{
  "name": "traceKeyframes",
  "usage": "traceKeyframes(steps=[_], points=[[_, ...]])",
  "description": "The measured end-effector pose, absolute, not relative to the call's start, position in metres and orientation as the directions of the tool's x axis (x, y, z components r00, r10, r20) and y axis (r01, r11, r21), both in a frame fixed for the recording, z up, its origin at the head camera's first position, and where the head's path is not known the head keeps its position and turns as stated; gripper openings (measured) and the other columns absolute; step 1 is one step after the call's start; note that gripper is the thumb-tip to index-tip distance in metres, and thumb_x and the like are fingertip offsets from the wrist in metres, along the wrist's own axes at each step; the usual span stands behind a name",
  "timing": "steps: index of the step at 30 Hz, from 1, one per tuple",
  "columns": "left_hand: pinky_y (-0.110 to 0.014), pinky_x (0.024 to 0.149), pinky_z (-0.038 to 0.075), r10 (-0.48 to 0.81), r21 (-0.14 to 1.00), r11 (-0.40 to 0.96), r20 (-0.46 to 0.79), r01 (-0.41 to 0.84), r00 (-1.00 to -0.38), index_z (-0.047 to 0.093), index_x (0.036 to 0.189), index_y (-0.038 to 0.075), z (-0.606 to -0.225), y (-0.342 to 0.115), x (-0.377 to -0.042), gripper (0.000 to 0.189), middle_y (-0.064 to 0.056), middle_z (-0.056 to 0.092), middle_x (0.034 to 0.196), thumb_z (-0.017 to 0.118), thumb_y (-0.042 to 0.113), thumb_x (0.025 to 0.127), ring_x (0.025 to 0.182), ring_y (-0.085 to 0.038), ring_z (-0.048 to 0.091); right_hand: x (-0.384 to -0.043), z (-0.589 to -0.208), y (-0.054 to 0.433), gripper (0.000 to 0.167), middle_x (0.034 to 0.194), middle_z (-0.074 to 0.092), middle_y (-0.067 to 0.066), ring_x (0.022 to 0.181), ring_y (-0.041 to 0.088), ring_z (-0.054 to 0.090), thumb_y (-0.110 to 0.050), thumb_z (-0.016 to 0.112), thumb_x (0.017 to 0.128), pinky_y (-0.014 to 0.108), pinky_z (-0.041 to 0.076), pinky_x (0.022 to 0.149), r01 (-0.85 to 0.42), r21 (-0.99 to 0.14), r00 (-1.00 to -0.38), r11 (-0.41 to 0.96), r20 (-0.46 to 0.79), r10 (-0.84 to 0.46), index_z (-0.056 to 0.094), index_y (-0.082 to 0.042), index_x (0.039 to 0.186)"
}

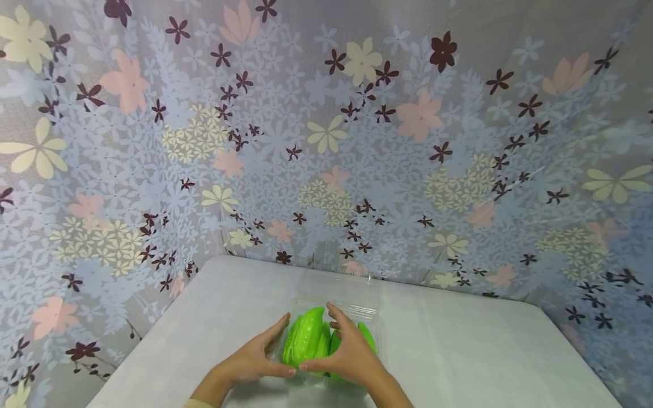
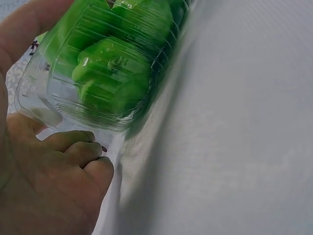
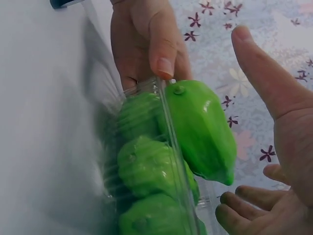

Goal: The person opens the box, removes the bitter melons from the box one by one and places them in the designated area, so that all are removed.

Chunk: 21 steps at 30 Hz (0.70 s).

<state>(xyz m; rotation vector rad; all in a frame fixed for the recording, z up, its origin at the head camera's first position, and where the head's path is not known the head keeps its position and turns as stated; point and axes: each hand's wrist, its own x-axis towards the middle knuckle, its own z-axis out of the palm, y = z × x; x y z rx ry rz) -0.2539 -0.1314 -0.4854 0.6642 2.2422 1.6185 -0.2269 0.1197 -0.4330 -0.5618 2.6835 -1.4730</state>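
Observation:
Several bright green, lobed toy peppers [image 3: 149, 164] sit in a clear ribbed plastic container [image 2: 36, 98]. One larger pepper [image 1: 306, 340] lies on top at the left end and stands above the rim. My left hand [image 1: 250, 357] holds that end of the container, its thumb at the near rim and the fingers round the outer side. On the other side, my right hand [image 1: 352, 354] hovers over the peppers with thumb and fingers spread. In the right wrist view a gap separates this hand from the top pepper.
Behind the peppers, the container's clear lid [image 1: 336, 283] lies folded back towards the wall. A white cloth covers the table [image 1: 459, 345]. Flower-patterned sheeting [image 1: 275, 170] hangs along the table's back and sides.

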Motion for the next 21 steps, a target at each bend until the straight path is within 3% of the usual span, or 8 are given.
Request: traceKeyframes(steps=[13,21], points=[[-0.057,0.119,0.018,0.517,0.954,0.258,-0.002,0.154,-0.856,0.011,0.163,0.009,-0.484,-0.131,-0.254,0.114,-0.018,0.009,0.166,0.087,0.03,0.08,0.15,-0.041,0.008,-0.233,-0.439,0.101,0.113,0.149,0.044,0.026,0.126,0.044,0.052,-0.054,0.087,0.073,0.064,0.049,0.095,-0.232,-0.8,-0.954,0.553,0.075,-0.292,0.031,-0.001,0.156],[-0.061,0.119,0.011,0.514,0.947,0.27,0.011,0.174,-0.858,0.013,0.162,0.008,-0.485,-0.13,-0.256,0.115,-0.018,0.011,0.166,0.088,0.03,0.078,0.15,-0.041,0.007,-0.238,-0.445,0.09,0.109,0.147,0.047,0.025,0.127,0.043,0.051,-0.052,0.086,0.075,0.063,0.047,0.098,-0.247,-0.812,-0.951,0.529,0.098,-0.294,0.033,-0.001,0.155]])
